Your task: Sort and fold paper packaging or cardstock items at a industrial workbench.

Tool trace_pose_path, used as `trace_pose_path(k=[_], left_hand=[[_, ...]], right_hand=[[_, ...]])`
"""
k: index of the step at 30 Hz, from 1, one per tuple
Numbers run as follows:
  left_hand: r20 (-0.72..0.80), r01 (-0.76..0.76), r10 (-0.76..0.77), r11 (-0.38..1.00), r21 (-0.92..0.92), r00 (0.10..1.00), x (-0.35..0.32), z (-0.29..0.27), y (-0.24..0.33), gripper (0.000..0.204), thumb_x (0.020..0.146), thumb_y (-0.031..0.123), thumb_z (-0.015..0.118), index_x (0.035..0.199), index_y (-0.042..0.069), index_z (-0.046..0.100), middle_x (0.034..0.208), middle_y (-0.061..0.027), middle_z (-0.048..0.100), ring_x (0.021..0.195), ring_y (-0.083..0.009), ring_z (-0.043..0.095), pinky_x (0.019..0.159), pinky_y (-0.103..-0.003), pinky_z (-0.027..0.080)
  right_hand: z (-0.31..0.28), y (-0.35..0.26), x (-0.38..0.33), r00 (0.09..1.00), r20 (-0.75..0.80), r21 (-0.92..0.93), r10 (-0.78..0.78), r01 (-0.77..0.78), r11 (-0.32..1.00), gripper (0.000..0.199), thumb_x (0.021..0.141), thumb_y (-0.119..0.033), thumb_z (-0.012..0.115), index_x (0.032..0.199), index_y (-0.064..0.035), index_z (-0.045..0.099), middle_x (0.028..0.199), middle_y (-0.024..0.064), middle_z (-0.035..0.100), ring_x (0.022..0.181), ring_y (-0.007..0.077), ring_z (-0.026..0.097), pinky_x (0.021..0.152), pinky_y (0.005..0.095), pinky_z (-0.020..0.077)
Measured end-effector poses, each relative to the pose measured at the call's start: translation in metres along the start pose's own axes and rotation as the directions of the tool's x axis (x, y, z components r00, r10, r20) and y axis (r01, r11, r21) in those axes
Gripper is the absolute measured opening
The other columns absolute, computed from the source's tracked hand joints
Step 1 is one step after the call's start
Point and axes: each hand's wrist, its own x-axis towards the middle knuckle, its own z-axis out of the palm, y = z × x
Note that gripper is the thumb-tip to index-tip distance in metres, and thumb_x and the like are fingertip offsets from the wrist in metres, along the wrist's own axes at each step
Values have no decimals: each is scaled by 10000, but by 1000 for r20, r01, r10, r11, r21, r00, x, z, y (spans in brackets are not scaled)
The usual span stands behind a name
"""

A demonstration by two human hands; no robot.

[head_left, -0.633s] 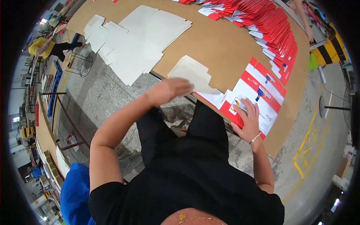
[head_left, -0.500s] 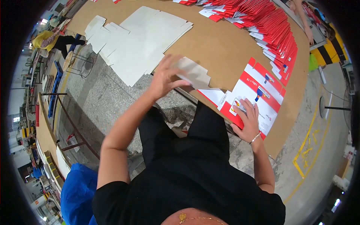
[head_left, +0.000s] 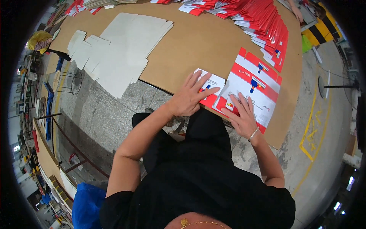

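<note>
A flat red-and-white printed carton blank (head_left: 263,91) lies on the brown tabletop, close to its near edge. My right hand (head_left: 244,117) rests on the blank's lower part, fingers spread and flat. At the blank's left, my left hand (head_left: 189,96) presses a smaller printed panel (head_left: 217,81), with fingers stretched apart over it. Whether this panel is joined to the larger blank cannot be told, as my fingers cover part of the seam. Both hands are open and grip nothing.
Unprinted-side-up blanks (head_left: 122,49) lie at the table's left, overhanging its edge. A fanned row of red-and-white cartons (head_left: 263,26) curves along the far right. Another person's hand (head_left: 296,13) shows beyond it. A person in yellow (head_left: 40,40) is at far left.
My left hand has come down and right, from a raised pale grey flap to the panel, which now shows its printed face. My right hand stays on the blank. The view has shifted slightly.
</note>
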Motion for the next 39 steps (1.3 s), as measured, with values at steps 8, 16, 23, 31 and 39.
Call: trace_pose_path(k=[8,16,23,31,39], left_hand=[[159,61,-104,965,255,982,-5,7,11,585,956,466,502,1502,306,367,1592,-165,209,1438,-452,187,1158,-610,130],[133,180,-231,932,315,964,0,14,27,576,947,418,534,1491,315,376,1589,-136,225,1432,-432,212,1101,-667,191],[82,153,-193,924,349,978,3,13,28,586,916,429,572,1471,355,399,1563,-154,261,1390,-449,280,1050,-662,270],[11,235,-280,823,517,960,20,33,44,575,906,406,603,1450,361,421,1461,-244,363,1233,-563,386,898,-650,386],[29,256,-356,724,640,934,48,26,60,547,910,431,583,1434,351,445,1383,-231,440,1134,-553,458,855,-619,423]], right_hand=[[1,-4,0,998,53,-78,-26,31,996,469,895,-217,623,1306,-441,590,1536,98,365,1431,411,249,1140,651,121],[-1,-2,2,999,47,-44,-19,21,999,429,897,-254,628,1304,-390,607,1531,73,388,1437,400,240,1148,637,94],[1,-2,2,999,29,-10,38,-38,999,500,904,-288,625,1387,-195,536,1545,49,375,1450,377,232,1160,613,98],[9,-7,4,998,28,-8,64,-64,998,516,887,-301,649,1381,-192,544,1548,51,370,1451,383,224,1151,628,94],[-6,-3,5,999,33,-62,28,-25,998,516,877,-285,653,1374,-192,549,1543,67,373,1437,408,231,1142,640,124]])
